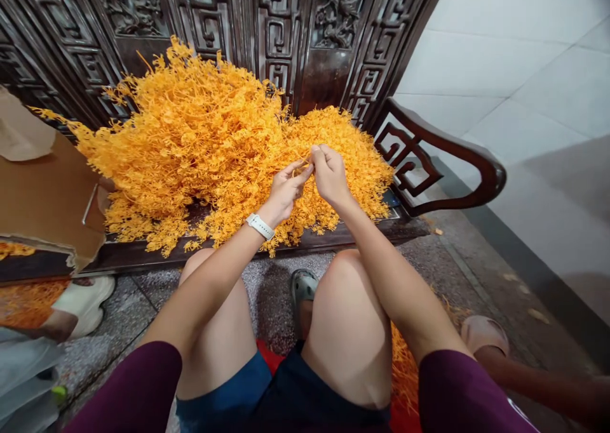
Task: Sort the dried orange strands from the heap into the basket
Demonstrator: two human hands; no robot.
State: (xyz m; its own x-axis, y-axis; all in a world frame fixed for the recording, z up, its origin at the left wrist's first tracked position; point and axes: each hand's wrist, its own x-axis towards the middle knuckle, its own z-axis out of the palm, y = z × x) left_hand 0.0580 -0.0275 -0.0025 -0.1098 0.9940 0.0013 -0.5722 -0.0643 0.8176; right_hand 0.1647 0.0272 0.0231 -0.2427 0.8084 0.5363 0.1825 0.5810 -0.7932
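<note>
A big heap of fluffy yellow-orange sprigs covers the dark wooden bench in front of me. Over its right part my two hands meet, fingertips almost touching. My left hand, with a white watch on the wrist, pinches with thumb and forefinger. My right hand is closed, its thumb and forefinger pressed together at the same spot. A thin yellow strand, seemingly a sprig's stem, shows between the fingertips; most of it is hidden by the fingers or blends into the heap.
The bench has a carved back and a curved armrest at right. A cardboard box stands at left. Orange strands lie below beside my leg. Other people's feet show at left and right. A tiled wall rises at right.
</note>
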